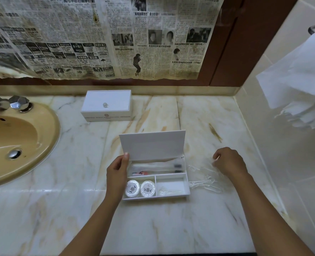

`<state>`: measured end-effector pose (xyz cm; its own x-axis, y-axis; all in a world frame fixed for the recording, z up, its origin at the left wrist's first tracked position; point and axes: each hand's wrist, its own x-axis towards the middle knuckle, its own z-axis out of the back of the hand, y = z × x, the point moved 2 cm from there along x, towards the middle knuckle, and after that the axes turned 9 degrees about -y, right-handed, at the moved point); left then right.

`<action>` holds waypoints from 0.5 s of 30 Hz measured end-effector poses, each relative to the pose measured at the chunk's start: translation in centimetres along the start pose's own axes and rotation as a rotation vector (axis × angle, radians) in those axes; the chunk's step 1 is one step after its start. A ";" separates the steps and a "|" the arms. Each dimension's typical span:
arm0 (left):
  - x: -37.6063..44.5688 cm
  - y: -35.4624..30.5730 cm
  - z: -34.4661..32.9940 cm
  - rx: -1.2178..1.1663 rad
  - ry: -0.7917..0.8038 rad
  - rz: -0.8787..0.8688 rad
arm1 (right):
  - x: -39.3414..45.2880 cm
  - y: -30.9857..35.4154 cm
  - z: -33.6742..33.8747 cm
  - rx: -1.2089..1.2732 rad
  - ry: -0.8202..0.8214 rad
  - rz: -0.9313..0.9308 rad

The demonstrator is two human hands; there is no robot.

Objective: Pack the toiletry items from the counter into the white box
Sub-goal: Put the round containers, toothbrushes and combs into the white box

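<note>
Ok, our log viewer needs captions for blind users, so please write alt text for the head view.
On a marble counter, a left hand holds up the lid of an open white box holding two round soaps and toothbrushes, while the right hand grips clear wrappers beside it. A closed box and a sink sit further left.

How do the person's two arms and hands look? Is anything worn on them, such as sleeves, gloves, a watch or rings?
Both forearms are bare up to the bottom edge of the picture: no sleeves show. The left hand and the right hand wear no gloves. No watch, bracelet or ring is visible on either wrist or on the fingers that show.
</note>
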<state>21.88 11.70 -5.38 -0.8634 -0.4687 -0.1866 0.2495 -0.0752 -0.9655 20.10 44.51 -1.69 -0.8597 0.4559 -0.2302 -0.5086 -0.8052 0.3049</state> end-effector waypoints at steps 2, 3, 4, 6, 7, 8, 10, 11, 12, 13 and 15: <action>0.0 0.1 0.0 0.002 0.002 -0.003 | 0.2 0.1 0.5 0.010 0.030 -0.013; 0.1 0.1 0.0 0.001 0.003 -0.005 | 0.3 0.3 0.8 0.020 0.034 -0.017; 0.1 0.1 0.1 -0.001 0.004 -0.006 | 0.4 0.4 1.0 0.027 0.029 -0.016; 0.1 0.1 0.1 -0.006 0.003 -0.004 | 0.4 0.7 1.7 0.030 0.004 0.008; 0.1 0.1 0.0 -0.007 0.001 -0.003 | 0.3 1.1 2.1 0.038 -0.004 0.038; 0.1 0.0 0.0 -0.008 0.000 -0.002 | 0.0 1.6 2.6 0.053 -0.007 0.080; 0.0 0.0 0.0 -0.014 0.001 -0.002 | -1.2 3.5 3.5 0.109 0.005 0.181; 0.0 0.0 0.0 -0.015 0.002 -0.001 | -2.2 4.7 4.0 0.139 0.022 0.232; 0.0 0.0 0.0 -0.013 0.003 0.001 | -3.2 6.0 4.3 0.154 0.044 0.288; 0.0 0.1 0.0 -0.013 0.004 0.003 | -4.3 7.2 4.3 0.149 0.072 0.348; 0.0 0.1 0.1 -0.015 0.003 0.007 | -6.5 9.4 3.4 0.081 0.147 0.458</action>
<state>21.90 11.62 -5.47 -0.8630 -0.4667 -0.1935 0.2487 -0.0591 -0.9668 20.73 35.28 5.84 -0.9833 -0.0016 -0.1820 -0.0865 -0.8757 0.4750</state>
